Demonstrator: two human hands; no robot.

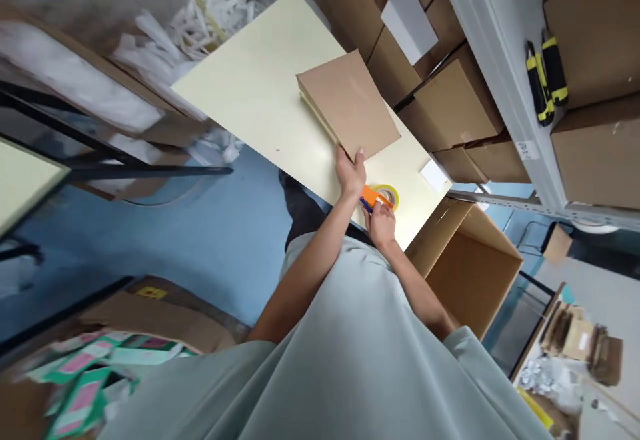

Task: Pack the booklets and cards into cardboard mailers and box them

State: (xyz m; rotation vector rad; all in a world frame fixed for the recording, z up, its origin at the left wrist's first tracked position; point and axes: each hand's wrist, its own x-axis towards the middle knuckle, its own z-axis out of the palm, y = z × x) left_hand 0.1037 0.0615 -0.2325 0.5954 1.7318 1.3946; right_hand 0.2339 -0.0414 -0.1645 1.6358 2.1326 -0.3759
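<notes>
A cream tabletop [250, 83] stretches out ahead, an open cardboard carton [473, 267] beside its right end. On the tabletop lies a flat brown cardboard box [349, 101]. The left hand [351, 172] grips the box's near corner, thumb on top; just beside it, the right hand [381, 225] clasps an orange tape dispenser [371, 195] carrying a yellow-rimmed tape roll [395, 196].

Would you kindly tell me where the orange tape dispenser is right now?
In the head view, the orange tape dispenser is just right of centre, held in the right hand over the pale table, close to the left hand.
</notes>
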